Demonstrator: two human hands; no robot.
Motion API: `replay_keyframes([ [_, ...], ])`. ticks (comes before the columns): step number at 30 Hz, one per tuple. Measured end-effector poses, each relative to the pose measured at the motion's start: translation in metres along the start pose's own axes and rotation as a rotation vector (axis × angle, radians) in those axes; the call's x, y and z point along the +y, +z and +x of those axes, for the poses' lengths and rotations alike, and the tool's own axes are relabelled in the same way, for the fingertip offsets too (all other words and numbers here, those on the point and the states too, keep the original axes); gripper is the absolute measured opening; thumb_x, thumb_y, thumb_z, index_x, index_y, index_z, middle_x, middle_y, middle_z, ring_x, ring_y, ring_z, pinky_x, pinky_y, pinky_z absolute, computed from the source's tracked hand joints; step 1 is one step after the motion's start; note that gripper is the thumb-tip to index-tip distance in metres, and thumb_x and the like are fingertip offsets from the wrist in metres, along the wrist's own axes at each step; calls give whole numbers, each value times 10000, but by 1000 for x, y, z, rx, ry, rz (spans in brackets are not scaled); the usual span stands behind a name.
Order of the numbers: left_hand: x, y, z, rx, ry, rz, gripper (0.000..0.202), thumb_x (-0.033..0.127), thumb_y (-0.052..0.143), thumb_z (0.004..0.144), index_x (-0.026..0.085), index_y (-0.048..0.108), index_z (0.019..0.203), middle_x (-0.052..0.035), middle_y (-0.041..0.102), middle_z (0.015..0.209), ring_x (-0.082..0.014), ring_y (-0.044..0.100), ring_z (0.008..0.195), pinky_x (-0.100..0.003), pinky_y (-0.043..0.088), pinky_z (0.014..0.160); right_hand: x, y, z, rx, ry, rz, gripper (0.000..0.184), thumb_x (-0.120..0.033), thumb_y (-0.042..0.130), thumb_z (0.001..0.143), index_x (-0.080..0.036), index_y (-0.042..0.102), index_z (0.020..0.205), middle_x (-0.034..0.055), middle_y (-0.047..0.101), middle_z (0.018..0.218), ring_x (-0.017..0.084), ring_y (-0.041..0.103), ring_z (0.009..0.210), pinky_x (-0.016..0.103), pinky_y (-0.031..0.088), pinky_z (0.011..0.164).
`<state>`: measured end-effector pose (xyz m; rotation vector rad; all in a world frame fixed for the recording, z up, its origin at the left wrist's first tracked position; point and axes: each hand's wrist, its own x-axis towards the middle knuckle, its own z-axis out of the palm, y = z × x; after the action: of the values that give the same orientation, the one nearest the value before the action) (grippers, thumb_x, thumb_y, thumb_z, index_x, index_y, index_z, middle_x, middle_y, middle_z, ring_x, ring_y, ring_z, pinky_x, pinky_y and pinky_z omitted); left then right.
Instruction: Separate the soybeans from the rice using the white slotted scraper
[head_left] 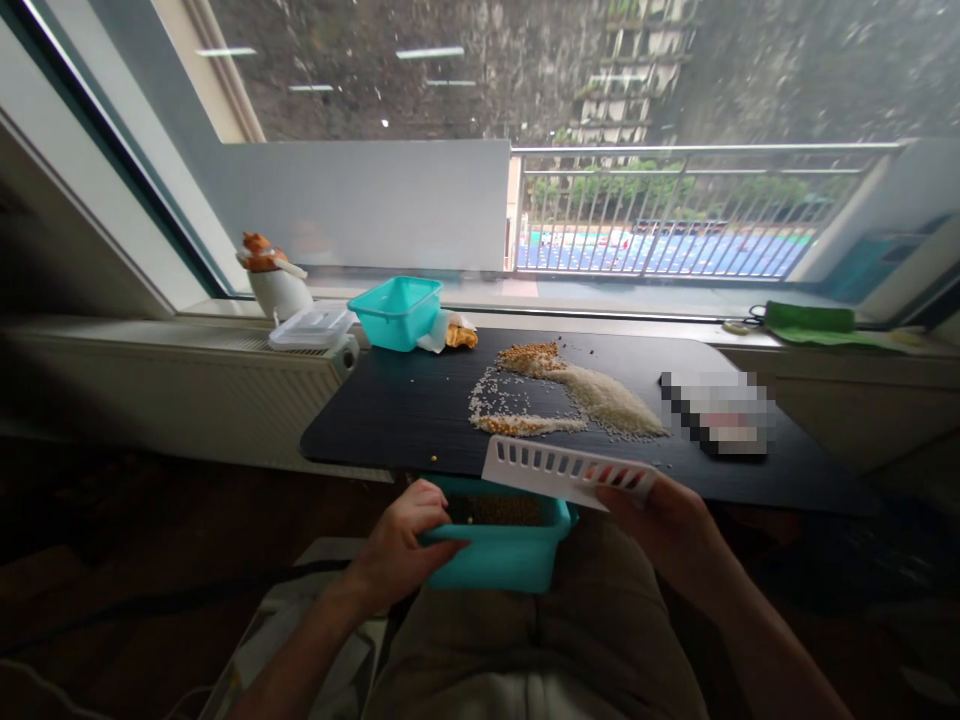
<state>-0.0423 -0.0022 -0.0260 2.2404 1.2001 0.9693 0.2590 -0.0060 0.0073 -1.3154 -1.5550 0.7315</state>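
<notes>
At my lap, my left hand [416,535] grips the left rim of a teal plastic bin [491,560], which sits just below the table's front edge. Brownish grains [502,510] lie inside it. My right hand [660,510] is closed round one end of a white slotted plastic strip [540,470], held slantwise above the bin and against the table edge. Beyond the strip, white rice-like grains [611,400] form a heap on the dark tabletop. Yellow-orange kernels [529,357] lie at the heap's far left, and a thin mixed line of grains [525,425] runs nearer to me.
A second teal bin [401,312] stands at the table's back left, beside a crumpled wrapper [459,335]. A clear lid [311,327] and a white pot [277,285] rest on the radiator ledge. To the right lies a blurred-out flat object [724,412]; green cloth [810,322] is on the sill.
</notes>
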Motion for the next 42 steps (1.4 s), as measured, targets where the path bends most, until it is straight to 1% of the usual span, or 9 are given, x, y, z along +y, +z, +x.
replay_keyframes([
  [3, -5, -1, -4, 37, 7, 24, 220, 191, 711, 777, 183, 637, 571, -31, 620, 734, -202, 598, 799, -301, 509, 728, -9, 17, 12, 56, -69, 0, 166, -321, 630, 833, -185, 710, 886, 42, 721, 757, 206, 646, 676, 308, 515, 622],
  [8, -9, -16, -13, 79, 3, 72, 212, 242, 736, 769, 187, 672, 574, -17, 627, 682, -203, 598, 774, -299, 509, 723, -22, 61, 44, -31, -215, -5, 125, -279, 611, 823, -185, 691, 838, 23, 687, 755, 193, 610, 726, 303, 483, 694],
  [11, -8, -26, -19, 94, -4, 99, 232, 256, 738, 770, 184, 670, 560, -13, 623, 677, -200, 604, 766, -294, 509, 718, -26, 70, 46, -89, -262, -7, 113, -266, 624, 810, -186, 697, 778, 10, 677, 721, 184, 604, 706, 292, 481, 684],
  [14, -5, -29, -21, 115, -7, 110, 241, 260, 722, 784, 179, 652, 568, -14, 620, 698, -190, 601, 738, -281, 509, 683, -22, 55, 31, -74, -244, 4, 110, -284, 662, 790, -188, 714, 776, 10, 698, 704, 189, 625, 672, 281, 499, 617],
  [19, 2, -11, -12, 100, 23, 92, 275, 233, 719, 779, 177, 622, 528, -18, 623, 703, -183, 612, 731, -276, 508, 686, -5, 10, 5, 326, -111, 14, 199, -360, 644, 822, -185, 687, 906, 58, 719, 790, 225, 660, 716, 357, 542, 668],
  [22, 7, 6, -3, 82, 43, 75, 257, 227, 730, 771, 174, 629, 541, -26, 628, 741, -182, 619, 749, -270, 517, 687, 0, -6, 4, 474, -79, 18, 249, -379, 675, 786, -177, 690, 931, 68, 726, 796, 237, 663, 715, 380, 550, 663],
  [27, 15, 22, 5, 56, 60, 57, 252, 192, 736, 770, 171, 625, 545, -18, 618, 722, -184, 606, 754, -271, 511, 694, 2, -6, 15, 473, -110, 29, 206, -342, 682, 755, -181, 701, 883, 51, 728, 788, 220, 660, 713, 359, 542, 678],
  [33, 18, 24, 3, 49, 40, 43, 250, 169, 742, 771, 176, 632, 546, -5, 609, 679, -193, 597, 766, -275, 491, 697, 0, 7, 24, 457, -112, 18, 129, -304, 681, 752, -199, 706, 824, 21, 708, 719, 201, 641, 655, 336, 530, 628],
  [42, 14, 26, 4, 58, 42, 18, 246, 172, 744, 766, 172, 628, 550, -15, 600, 694, -204, 594, 776, -295, 491, 712, 0, 7, 12, 484, -89, 32, 152, -334, 682, 757, -200, 706, 824, 40, 743, 785, 219, 681, 714, 354, 553, 679],
])
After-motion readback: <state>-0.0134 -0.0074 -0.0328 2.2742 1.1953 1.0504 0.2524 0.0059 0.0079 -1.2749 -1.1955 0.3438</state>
